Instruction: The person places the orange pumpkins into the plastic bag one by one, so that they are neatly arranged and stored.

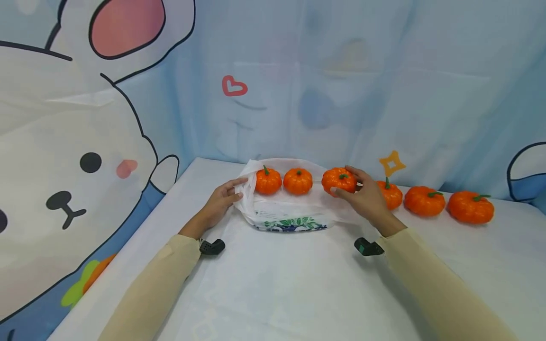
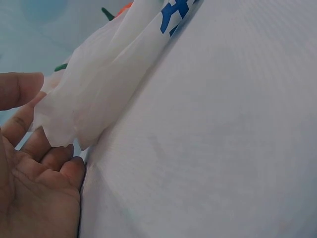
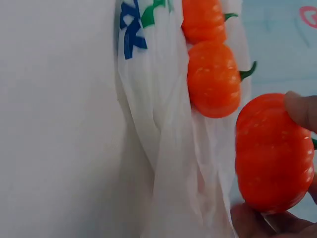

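Note:
A white plastic bag (image 1: pixel 294 215) with green and blue print lies on the table, its mouth spread wide. Inside sit two small orange toy pumpkins, a left one (image 1: pixel 268 181) and a middle one (image 1: pixel 298 181). At the bag's left edge, my left hand (image 1: pixel 222 201) loosely holds the plastic; in the left wrist view its fingers curl against the rim. My right hand (image 1: pixel 367 196) grips another toy pumpkin (image 1: pixel 339 180) between thumb and fingers, over the bag's right side. In the right wrist view this gripped pumpkin (image 3: pixel 275 153) is beside the bagged ones.
To the right of my right hand, a row of three more toy pumpkins stands on the white table (image 1: pixel 273 284): a near one (image 1: pixel 390 195) partly behind the hand, a middle one (image 1: pixel 424 201) and a far one (image 1: pixel 470 207). A printed blue curtain (image 1: pixel 277 123) hangs behind the table.

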The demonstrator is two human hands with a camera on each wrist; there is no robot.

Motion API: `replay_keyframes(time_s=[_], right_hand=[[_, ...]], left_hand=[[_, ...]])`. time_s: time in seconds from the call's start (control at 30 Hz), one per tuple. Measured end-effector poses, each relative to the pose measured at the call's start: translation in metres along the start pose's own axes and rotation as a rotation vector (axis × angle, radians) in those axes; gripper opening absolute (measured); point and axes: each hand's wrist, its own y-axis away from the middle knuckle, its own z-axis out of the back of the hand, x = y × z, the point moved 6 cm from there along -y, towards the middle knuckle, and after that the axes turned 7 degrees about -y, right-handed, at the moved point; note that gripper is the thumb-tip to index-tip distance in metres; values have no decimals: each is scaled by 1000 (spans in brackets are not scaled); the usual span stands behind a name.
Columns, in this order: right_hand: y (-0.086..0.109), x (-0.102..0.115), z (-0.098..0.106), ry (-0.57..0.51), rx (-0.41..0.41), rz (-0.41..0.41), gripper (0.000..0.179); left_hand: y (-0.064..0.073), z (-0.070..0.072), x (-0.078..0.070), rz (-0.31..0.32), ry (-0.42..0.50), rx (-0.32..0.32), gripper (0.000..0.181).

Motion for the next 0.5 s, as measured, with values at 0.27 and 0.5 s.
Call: replay_keyframes(time_s=[0.27, 0.5], right_hand=[[-32, -10, -23, 17, 28, -73, 81], [-39, -21, -34, 51, 44, -141, 84]], left_hand=[[0, 0, 2, 3, -18, -6, 51], [-2, 3, 3, -11, -15, -3, 51]])
